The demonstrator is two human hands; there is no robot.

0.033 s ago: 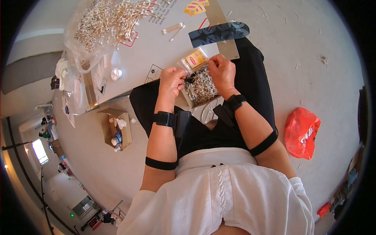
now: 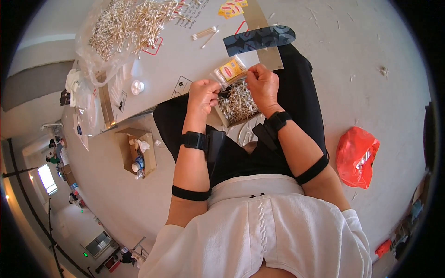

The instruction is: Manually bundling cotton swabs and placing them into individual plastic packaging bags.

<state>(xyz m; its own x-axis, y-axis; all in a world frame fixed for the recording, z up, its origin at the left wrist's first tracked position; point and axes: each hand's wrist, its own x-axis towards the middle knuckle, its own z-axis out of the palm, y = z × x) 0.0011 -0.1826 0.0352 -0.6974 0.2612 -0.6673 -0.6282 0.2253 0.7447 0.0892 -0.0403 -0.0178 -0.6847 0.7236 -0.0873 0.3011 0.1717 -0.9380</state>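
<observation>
A small clear plastic bag of cotton swabs with a yellow and red label lies at the table's near edge, its lower end toward me. My left hand is closed in a pinch at the bag's lower left corner. On the other side, my right hand pinches the lower right corner, fingertips together. Just under both hands, in my lap, an open cardboard box holds a heap of loose cotton swabs. The exact grip of the fingertips on the thin film is hard to make out.
A large clear bag of loose swabs stands on the table at far left. Nearby lie a bundle of swabs, yellow labels, a dark patterned strip and a white round container. A carton and red bag flank me.
</observation>
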